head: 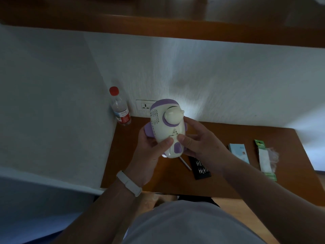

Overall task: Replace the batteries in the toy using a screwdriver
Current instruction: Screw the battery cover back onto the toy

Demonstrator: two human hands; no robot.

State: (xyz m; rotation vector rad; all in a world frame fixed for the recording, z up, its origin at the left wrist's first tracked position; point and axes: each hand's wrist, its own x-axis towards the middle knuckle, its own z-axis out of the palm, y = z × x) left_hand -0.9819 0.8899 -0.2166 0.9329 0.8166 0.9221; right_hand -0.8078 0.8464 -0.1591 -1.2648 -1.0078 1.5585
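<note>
toy (pixel 167 127) held above table (pixel 119 155), not touching | left hand (pixel 153 152) curled round lower-left side, thumb on shell | right hand (pixel 198 143) cups right side, thumb at small hatch seam | hard smooth plastic, likely light, slippery: grip body sides | screw state unclear, dim

White walls (pixel 211 76) close the tabletop (pixel 226 134) at the back and on the left, and a bottle (pixel 120 110) stands in that corner. The left hand (pixel 149 155) and right hand (pixel 198 143) hold the toy (pixel 167 127) over the left half. A black bit case (pixel 200 167), a blue box (pixel 239 153) and a green pack (pixel 264 159) lie well apart, with bare wood between them and along the back.
</note>
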